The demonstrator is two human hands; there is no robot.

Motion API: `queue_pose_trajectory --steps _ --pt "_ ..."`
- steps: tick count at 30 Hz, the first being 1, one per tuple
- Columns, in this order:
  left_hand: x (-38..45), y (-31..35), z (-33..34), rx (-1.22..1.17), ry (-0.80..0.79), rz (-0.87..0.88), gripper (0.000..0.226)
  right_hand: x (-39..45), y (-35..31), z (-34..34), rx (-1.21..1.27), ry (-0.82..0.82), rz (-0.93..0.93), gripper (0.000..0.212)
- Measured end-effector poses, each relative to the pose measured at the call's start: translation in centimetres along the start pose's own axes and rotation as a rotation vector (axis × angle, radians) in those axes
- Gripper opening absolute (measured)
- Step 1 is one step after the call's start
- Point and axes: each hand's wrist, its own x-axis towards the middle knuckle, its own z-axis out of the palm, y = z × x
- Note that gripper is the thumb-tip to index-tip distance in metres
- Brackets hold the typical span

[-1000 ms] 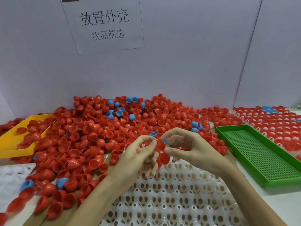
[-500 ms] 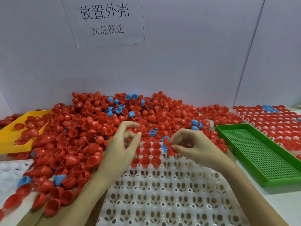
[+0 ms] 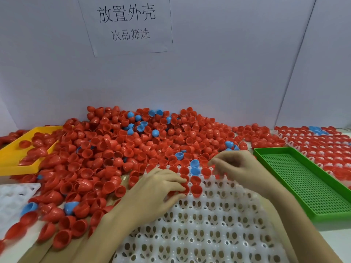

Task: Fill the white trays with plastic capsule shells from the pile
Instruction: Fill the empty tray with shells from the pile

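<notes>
The white tray (image 3: 209,234) lies in front of the person, at the near middle of the table. Most of its cups are empty. Only its far rows hold shells: several red shells (image 3: 196,189) sit open side up, and two blue shells (image 3: 195,170) stand among them. Just behind the tray, touching its far edge, spreads the big pile of capsule shells (image 3: 123,149), mostly red with a few blue ones, and it reaches back to the wall.

The left hand (image 3: 157,192) lies palm down at the tray's far left corner. Its fingers are curled over a red shell at the tray's filled rows and seem to pinch it, but the shell is mostly hidden under the fingertips. The right hand (image 3: 241,168) hovers over the far right part of the tray with its fingers bent inward. It is blurred, so I cannot tell whether it holds a shell.

To the right of the tray stands a green perforated tray (image 3: 303,179), with nothing in it. Beyond it, a second white tray (image 3: 322,147) is already filled with red shells and some blue ones. On the left, a yellow tray (image 3: 15,164) holds a few red shells, and another white tray (image 3: 13,196) shows at the near left edge. A paper sign (image 3: 127,25) with printed characters hangs on the wall.
</notes>
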Motion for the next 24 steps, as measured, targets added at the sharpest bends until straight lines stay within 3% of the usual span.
queue_pose_trajectory --steps 6,10,13,16,19,24 --pt "-0.1 -0.1 -0.2 -0.053 -0.026 -0.028 0.038 0.1 3.8 -2.5 -0.253 0.33 0.144 0.018" --pt "0.2 -1.7 -1.0 -0.212 0.166 -0.189 0.035 0.5 4.9 -1.8 -0.296 0.365 0.18 0.016" --pt "-0.2 -4.8 -1.3 -0.045 0.332 -0.386 0.034 0.8 5.1 -1.3 -0.306 0.379 0.173 0.015" --pt "-0.9 -7.7 -1.5 0.152 0.269 -0.595 0.042 0.9 5.2 -1.0 -0.284 0.401 0.157 0.015" --pt "-1.1 -9.1 -1.4 0.284 0.132 -0.622 0.047 1.1 5.4 -0.7 -0.262 0.401 0.134 0.013" --pt "1.3 -8.4 -2.5 0.506 0.1 -0.616 0.032 0.9 5.0 -0.7 -0.21 0.425 0.114 0.01"
